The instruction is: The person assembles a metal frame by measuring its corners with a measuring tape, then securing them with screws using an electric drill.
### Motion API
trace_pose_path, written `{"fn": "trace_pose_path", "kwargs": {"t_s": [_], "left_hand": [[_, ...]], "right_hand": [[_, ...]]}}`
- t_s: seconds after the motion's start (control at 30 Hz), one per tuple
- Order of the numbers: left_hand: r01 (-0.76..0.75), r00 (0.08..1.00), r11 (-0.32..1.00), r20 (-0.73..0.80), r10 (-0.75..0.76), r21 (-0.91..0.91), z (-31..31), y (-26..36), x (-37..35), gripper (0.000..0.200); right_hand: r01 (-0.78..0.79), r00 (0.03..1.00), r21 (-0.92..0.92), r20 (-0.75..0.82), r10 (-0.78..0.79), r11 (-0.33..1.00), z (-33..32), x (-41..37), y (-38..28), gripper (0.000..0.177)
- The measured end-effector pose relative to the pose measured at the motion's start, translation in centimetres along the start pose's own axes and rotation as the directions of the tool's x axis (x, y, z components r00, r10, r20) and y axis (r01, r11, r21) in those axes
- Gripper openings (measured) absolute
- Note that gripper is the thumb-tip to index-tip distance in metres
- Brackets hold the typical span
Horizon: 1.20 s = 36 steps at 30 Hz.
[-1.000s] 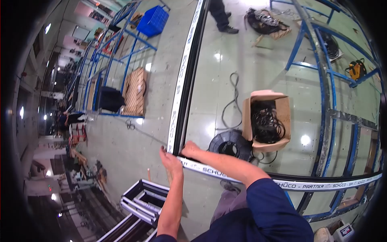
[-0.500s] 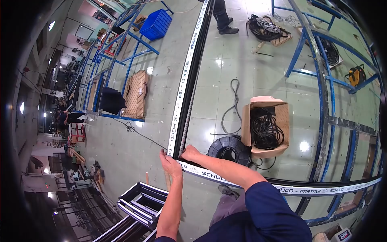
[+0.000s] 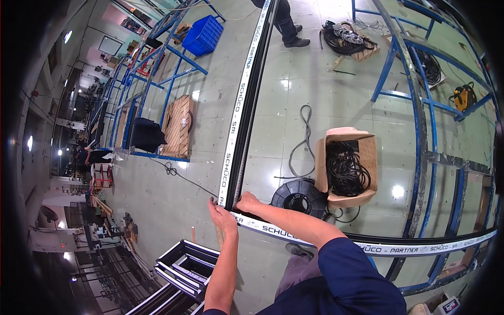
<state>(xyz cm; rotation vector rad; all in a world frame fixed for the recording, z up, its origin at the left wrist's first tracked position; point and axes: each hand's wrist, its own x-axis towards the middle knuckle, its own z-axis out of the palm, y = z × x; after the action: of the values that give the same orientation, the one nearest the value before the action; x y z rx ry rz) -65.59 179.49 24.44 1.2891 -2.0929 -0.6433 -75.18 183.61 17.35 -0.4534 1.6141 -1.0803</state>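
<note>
The large black frame (image 3: 243,126) has its corner between both hands. On the floor (image 3: 205,131) stands the carton (image 3: 371,168). The left hand (image 3: 224,218) is half open outside this corner; the right hand (image 3: 247,203) curls inside, its grip I cannot tell.

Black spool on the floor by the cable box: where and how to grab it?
Spool: outer rim, on the side away from the box, hand coming down from above. It looks to lie flat with that rim exposed, while the box crowds the opposite side. The centre hole may give a second hold, but its depth can't be judged.
</note>
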Motion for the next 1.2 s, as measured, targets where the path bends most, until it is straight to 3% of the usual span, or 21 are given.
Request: {"fn": "trace_pose_path", "kwargs": {"t_s": [0.93, 1.03, 1.2], "left_hand": [[-0.01, 1.0, 1.0, -0.007, 0.01, 0.004, 0.2, -0.8, 0.1, 0.044], [-0.02, 1.0, 1.0, -0.01, 0.021, 0.016, 0.1, -0.4, 0.1, 0.045], [0.003, 1.0, 1.0, -0.002, -0.003, 0.008, 0.1, -0.5, 0.1, 0.045]], "right_hand": [[0.015, 1.0, -0.013, 0.014, -0.015, 1.0, -0.1, 0.2, 0.1, 0.041], [0.019, 0.998, 0.002, -0.058, -0.018, 1.0, 0.7, 0.8, 0.7, 0.033], [0.006, 1.0, -0.011, -0.008, -0.006, 1.0, 0.1, 0.3, 0.2, 0.037]]}}
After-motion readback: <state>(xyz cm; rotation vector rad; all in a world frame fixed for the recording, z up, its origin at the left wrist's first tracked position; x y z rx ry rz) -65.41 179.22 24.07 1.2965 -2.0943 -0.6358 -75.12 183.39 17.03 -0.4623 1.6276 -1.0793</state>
